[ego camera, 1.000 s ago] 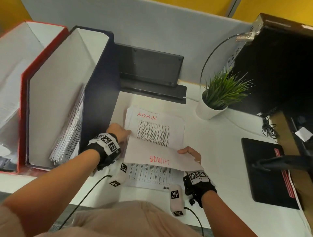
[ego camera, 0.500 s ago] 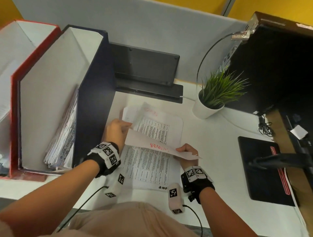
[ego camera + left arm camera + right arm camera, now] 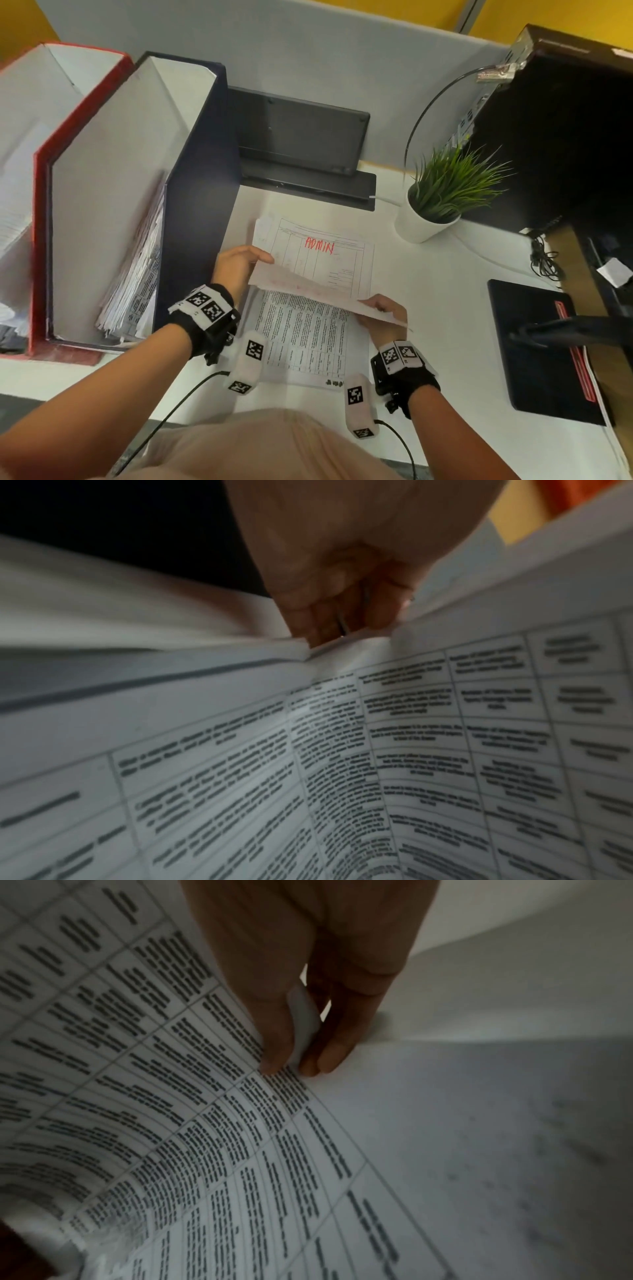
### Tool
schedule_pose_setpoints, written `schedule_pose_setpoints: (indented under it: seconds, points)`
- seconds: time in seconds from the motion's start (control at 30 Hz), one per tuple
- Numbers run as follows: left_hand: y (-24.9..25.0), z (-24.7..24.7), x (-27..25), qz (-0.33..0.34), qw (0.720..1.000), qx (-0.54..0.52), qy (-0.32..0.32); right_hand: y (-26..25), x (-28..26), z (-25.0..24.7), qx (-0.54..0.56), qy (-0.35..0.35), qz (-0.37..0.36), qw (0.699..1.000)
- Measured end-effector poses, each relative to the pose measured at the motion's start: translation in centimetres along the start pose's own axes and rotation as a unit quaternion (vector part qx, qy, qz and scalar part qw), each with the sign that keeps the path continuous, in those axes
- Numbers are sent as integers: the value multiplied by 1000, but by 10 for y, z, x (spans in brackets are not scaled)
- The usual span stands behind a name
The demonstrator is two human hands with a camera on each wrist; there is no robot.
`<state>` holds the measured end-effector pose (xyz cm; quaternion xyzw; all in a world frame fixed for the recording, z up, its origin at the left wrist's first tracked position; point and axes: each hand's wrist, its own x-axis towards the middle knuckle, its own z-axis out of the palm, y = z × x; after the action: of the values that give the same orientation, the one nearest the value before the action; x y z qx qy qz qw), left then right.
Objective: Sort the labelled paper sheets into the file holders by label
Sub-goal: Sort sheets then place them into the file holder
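Both hands pinch lifted sheet [image 3: 308,291] between fingers; sheet beneath [image 3: 329,260] reads red "ADMIN".

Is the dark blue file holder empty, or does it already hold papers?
Holds papers: a stack of printed sheets leans against the right wall of the dark blue file holder.

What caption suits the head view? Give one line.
Both hands, left hand and right hand, lift an ADMIN sheet off the pile.
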<state>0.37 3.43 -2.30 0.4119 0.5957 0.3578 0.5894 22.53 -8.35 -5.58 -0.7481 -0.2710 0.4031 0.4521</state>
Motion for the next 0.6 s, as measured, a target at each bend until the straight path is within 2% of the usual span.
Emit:
schedule_pose_setpoints:
  seconds: [0.07, 0.13, 0.2, 0.37, 0.5, 0.6]
  points:
    - [-1, -1, 11, -49, 994, 89, 43, 2, -1, 0, -23, 18, -17, 999]
    - [-3, -1, 19, -107, 977, 184, 24, 3, -1, 0, -10, 26, -11, 1000]
    - [-4, 0, 23, -128, 964, 234, -3, 4, 0, 0, 2, 27, 0, 1000]
    - [-1, 8, 24, -72, 949, 306, 25, 9, -1, 4, -28, 36, -6, 999]
    - [-6, 10, 22, -12, 938, 343, 37, 6, 0, 7, -64, 39, -56, 996]
    - [-10, 10, 17, 33, 930, 364, 34, 7, -1, 5, -77, 70, -77, 992]
